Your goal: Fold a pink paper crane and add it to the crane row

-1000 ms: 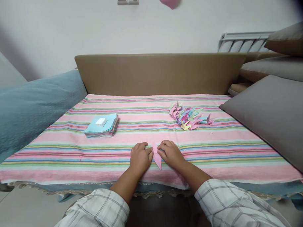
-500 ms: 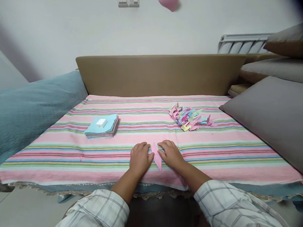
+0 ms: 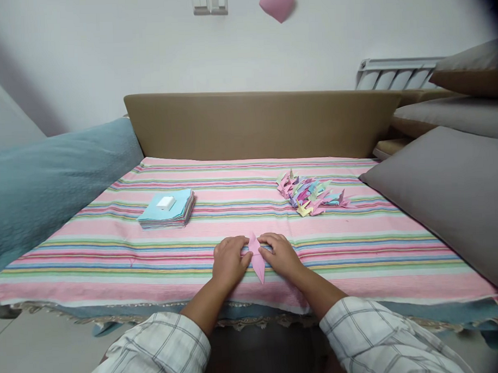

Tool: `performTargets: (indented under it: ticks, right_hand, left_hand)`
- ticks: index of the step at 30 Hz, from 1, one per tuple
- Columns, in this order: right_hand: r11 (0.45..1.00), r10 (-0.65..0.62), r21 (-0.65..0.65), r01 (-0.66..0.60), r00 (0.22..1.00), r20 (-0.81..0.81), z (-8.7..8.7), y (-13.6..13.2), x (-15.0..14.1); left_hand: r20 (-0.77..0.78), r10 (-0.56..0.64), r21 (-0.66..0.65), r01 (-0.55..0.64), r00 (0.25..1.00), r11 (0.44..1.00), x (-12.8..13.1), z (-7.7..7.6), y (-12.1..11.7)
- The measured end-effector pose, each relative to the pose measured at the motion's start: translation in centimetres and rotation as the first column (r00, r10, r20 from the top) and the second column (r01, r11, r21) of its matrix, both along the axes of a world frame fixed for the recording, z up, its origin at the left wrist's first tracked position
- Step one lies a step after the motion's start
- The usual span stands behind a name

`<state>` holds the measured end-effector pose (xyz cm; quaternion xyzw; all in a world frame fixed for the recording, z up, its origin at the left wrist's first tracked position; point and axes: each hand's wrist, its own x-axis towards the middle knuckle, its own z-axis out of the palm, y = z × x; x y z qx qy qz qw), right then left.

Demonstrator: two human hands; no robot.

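A folded piece of pink origami paper, long and pointed at its near end, is held between my two hands over the striped cloth. My left hand pinches its left edge with thumb and fingertips. On the other side, my right hand grips the right edge the same way. Beyond my right hand lies a heap of small folded paper cranes in several colours. To the far left sits a stack of square paper, light blue on top, with a small white block resting on it.
A brown backrest runs along the far side. Grey cushions are piled at the right, and a blue-covered armrest borders the left. On the wall are a switch plate and a pink paper note.
The view has shifted very slightly. Both hands stay at the pink paper, whose upper part shows a little more between the fingertips.
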<state>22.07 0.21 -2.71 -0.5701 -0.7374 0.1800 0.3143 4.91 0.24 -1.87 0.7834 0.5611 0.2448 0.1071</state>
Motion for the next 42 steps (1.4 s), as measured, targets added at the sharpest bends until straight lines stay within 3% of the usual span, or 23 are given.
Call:
performTargets:
  ticks: [3,6,9,11,15,19,24,29,31,35,42]
  right_hand:
    - [0.998,0.014,-0.061,-0.024,0.988,-0.156,0.4,-0.2,-0.1]
    - [0.989,-0.005,-0.141,-0.047,0.938,-0.346,0.4,-0.3,-0.4]
    - [0.979,-0.014,-0.179,-0.096,0.847,-0.531,0.2,-0.2,-0.6]
    - [0.973,-0.024,-0.192,-0.129,0.769,-0.639,0.2,-0.2,-0.8]
    - [0.944,-0.050,-0.245,-0.222,0.638,-0.768,0.5,-0.4,-1.0]
    - [0.902,-0.083,-0.313,-0.298,0.591,-0.802,1.1,-0.8,-1.2]
    - [0.910,-0.080,-0.285,-0.300,0.549,-0.832,1.5,-1.0,-1.3]
    - [0.936,-0.050,-0.238,-0.260,0.570,-0.820,1.4,-1.0,-1.4]
    - [0.943,-0.032,-0.215,-0.253,0.574,-0.818,1.2,-1.0,-1.5]
    - [0.954,0.002,-0.170,-0.247,0.573,-0.820,1.2,-1.2,-1.7]
    - [0.964,0.055,-0.120,-0.237,0.620,-0.782,1.3,-1.6,-1.6]
  left_hand:
    - [0.094,0.000,-0.030,0.003,0.996,1.000,0.0,0.2,0.1]
    - [0.325,-0.024,-0.111,0.064,0.945,0.992,0.0,-0.1,0.3]
    - [0.641,-0.001,-0.213,0.180,0.768,0.960,0.2,-0.5,0.6]
    - [0.756,0.043,-0.255,0.233,0.653,0.938,0.3,-0.5,0.6]
    - [0.841,0.107,-0.278,0.254,0.531,0.926,0.6,0.1,0.4]
    - [0.894,0.114,-0.241,0.250,0.433,0.938,0.6,0.5,0.1]
    - [0.871,0.078,-0.201,0.206,0.486,0.958,0.6,0.5,-0.1]
    - [0.693,-0.017,-0.012,0.036,0.721,0.999,0.4,0.8,-0.3]
    - [0.639,-0.040,0.035,0.023,0.768,0.999,0.4,0.9,-0.4]
    - [0.674,-0.055,0.005,0.070,0.736,0.998,0.4,0.6,-0.3]
    - [0.847,0.042,-0.197,0.239,0.531,0.951,0.4,0.8,-0.6]
